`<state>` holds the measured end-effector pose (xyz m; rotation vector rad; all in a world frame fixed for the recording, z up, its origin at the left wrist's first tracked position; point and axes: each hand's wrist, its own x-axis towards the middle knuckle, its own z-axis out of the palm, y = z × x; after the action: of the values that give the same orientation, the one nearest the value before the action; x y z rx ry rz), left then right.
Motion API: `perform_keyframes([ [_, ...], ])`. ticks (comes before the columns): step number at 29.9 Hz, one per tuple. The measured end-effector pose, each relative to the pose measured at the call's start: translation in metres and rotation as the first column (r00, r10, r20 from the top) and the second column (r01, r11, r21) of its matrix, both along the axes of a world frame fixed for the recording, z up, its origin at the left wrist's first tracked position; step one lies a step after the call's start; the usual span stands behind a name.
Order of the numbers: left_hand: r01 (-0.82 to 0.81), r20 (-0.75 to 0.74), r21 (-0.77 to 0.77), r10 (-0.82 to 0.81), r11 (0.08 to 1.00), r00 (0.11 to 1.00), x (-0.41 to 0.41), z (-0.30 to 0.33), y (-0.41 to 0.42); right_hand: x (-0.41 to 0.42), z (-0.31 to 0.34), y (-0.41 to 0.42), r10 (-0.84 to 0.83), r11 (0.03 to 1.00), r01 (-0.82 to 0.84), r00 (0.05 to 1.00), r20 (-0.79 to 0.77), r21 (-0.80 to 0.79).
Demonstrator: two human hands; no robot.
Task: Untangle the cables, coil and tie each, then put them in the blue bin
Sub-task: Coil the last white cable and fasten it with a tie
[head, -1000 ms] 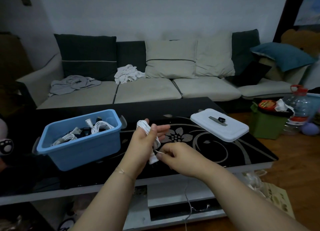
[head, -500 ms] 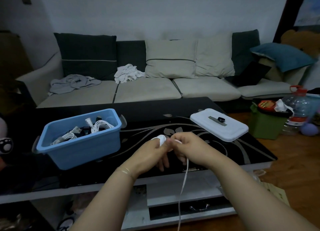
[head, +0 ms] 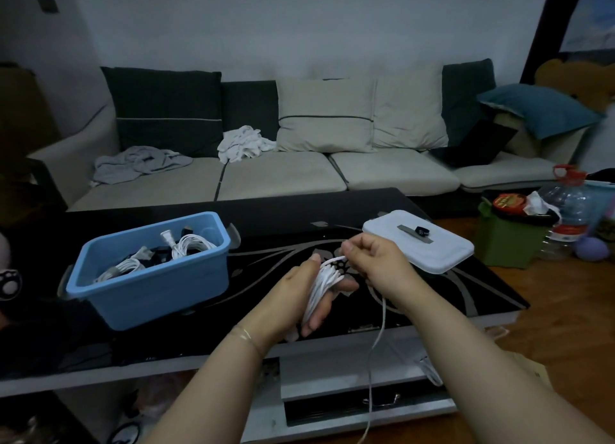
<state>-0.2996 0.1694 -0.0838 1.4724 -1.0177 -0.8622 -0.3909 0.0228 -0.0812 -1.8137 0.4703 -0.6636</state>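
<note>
White cable (head: 324, 282) is bunched into a coil in the left hand (head: 299, 297), whose fingers curl round the loops just above the black glass table (head: 466, 287). The right hand (head: 376, 264) pinches a strand at the top of the coil, fingers bent, while a loose tail of the same cable hangs from under it, down past the table edge and out of view at the bottom.

Judging by that tail, this cable is only partly wound: more turns are needed before it can be tied off. No tie is visible on it, though the hands hide much of the bundle.

To the left on the table stands the blue bin (head: 149, 287), well apart from the hands. Inside it lie several white coiled cables (head: 186, 244) and some dark ones, so earlier parts of the job look done; whether each is tied is too small to tell. A white lid (head: 442, 254) rests on the table's right side, near the right hand. No other loose cables show on the table, so this may be the last one.
</note>
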Motion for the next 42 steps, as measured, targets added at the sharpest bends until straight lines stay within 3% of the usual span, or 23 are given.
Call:
perform_keyframes([
  [5, -0.056, -0.311, -0.204, -0.011, 0.977, 0.950, -0.002, 0.005, -0.004, 0.010, -0.012, 0.014, 0.058, 0.992, -0.065, 0.996, -0.070, -0.104],
  [7, -0.148, -0.505, -0.265, -0.006, 0.953, 0.863, 0.005, 0.009, -0.004, 0.014, -0.019, 0.022, 0.071, 0.957, -0.126, 0.975, -0.209, -0.260],
  [9, -0.231, -0.693, -0.319, -0.060, 0.919, 0.718, 0.015, 0.011, 0.000, 0.018, -0.025, 0.033, 0.103, 0.907, -0.226, 0.937, -0.333, -0.356],
  [11, -0.307, -0.776, -0.329, -0.070, 0.893, 0.627, 0.023, 0.012, 0.004, 0.020, -0.030, 0.044, 0.145, 0.873, -0.304, 0.908, -0.393, -0.381],
  [13, -0.338, -0.788, -0.314, -0.045, 0.887, 0.614, 0.027, 0.012, 0.008, 0.020, -0.029, 0.053, 0.199, 0.843, -0.379, 0.879, -0.434, -0.381],
  [16, -0.347, -0.714, -0.268, 0.057, 0.899, 0.698, 0.028, 0.012, 0.008, 0.014, -0.021, 0.058, 0.235, 0.845, -0.413, 0.857, -0.458, -0.340],
  [21, -0.413, -0.466, -0.219, 0.277, 0.884, 0.841, 0.025, 0.009, -0.002, 0.005, -0.005, 0.058, 0.173, 0.828, -0.389, 0.863, -0.476, -0.404],
  [26, -0.400, -0.060, -0.253, 0.398, 0.881, 0.915, 0.018, -0.001, -0.011, 0.005, 0.000, 0.054, 0.236, 0.818, -0.450, 0.831, -0.504, -0.360],
  [28, -0.403, 0.155, -0.247, 0.447, 0.881, 0.881, 0.018, -0.003, -0.007, 0.003, 0.000, 0.050, 0.269, 0.853, -0.445, 0.822, -0.502, -0.272],
  [30, -0.423, 0.566, -0.113, 0.408, 0.899, 0.716, 0.022, -0.005, -0.003, -0.001, 0.003, 0.045, 0.305, 0.889, -0.424, 0.830, -0.468, -0.173],
  [32, -0.475, 0.799, 0.062, 0.241, 0.878, 0.550, 0.025, -0.007, 0.002, -0.007, 0.010, 0.038, 0.320, 0.915, -0.390, 0.860, -0.398, -0.106],
  [34, -0.444, 0.822, 0.170, 0.122, 0.880, 0.556, 0.026, -0.007, 0.006, -0.013, 0.017, 0.029, 0.281, 0.942, -0.321, 0.913, -0.298, -0.097],
  [36, -0.324, 0.740, 0.234, 0.048, 0.917, 0.671, 0.027, -0.010, 0.007, -0.017, 0.020, 0.019, 0.193, 0.971, -0.215, 0.964, -0.184, -0.108],
  [39, -0.162, 0.551, 0.240, 0.003, 0.957, 0.835, 0.017, -0.007, 0.003, -0.018, 0.021, 0.011, 0.093, 0.989, -0.101, 0.993, -0.071, -0.112],
  [42, -0.037, 0.390, 0.176, -0.035, 0.984, 0.920, 0.003, 0.001, 0.002, -0.014, 0.018, 0.008, 0.051, 0.998, -0.050, 0.998, 0.026, -0.043],
])
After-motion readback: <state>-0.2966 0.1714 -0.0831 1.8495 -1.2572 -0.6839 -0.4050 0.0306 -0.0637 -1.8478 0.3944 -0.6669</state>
